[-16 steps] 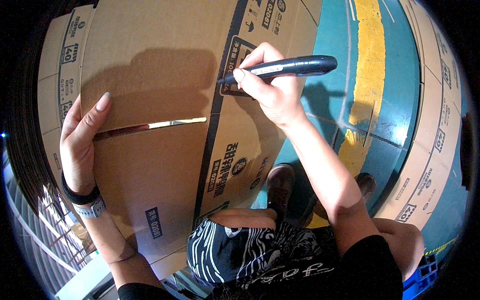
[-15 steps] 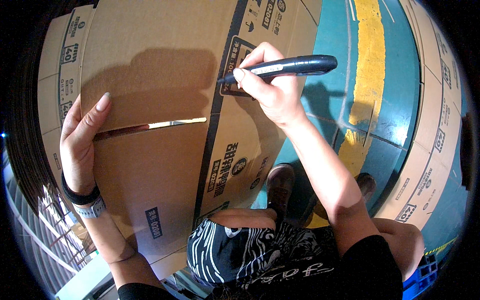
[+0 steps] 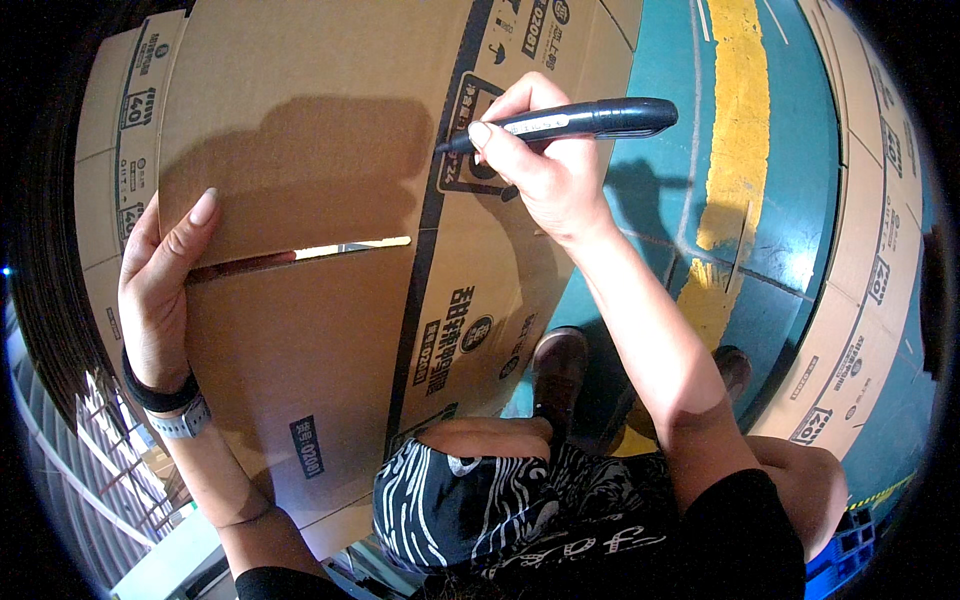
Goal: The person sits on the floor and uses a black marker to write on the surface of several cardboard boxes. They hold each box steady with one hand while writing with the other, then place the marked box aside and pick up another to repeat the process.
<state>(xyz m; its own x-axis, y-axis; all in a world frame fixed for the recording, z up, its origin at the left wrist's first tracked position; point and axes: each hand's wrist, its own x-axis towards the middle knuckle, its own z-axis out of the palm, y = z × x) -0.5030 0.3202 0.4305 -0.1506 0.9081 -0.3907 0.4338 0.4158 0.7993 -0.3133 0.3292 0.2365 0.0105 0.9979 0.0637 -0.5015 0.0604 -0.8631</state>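
Note:
A flat brown cardboard carton (image 3: 310, 350) with a slot between two flaps and a black printed stripe lies before me. My left hand (image 3: 160, 265) holds its left edge, thumb on top and the other fingers hidden beneath. A watch (image 3: 182, 415) and a dark band circle that wrist. Over the carton's printed side, my right hand (image 3: 560, 185) is closed around a thick black marker pen (image 3: 620, 118). Its tip points left, at the black stripe near a printed frame. Whether the tip touches the cardboard, I cannot tell.
More printed cardboard (image 3: 135, 130) lies under the left edge, above a dark stack. On the right stands another stack of cartons (image 3: 860, 300). Between them runs a green floor with a yellow line (image 3: 738, 130). A blue crate (image 3: 845, 555) sits at the lower right.
My right hand and the marker pen have moved slightly up along the black stripe. My left hand keeps its hold on the carton with hardly any shift.

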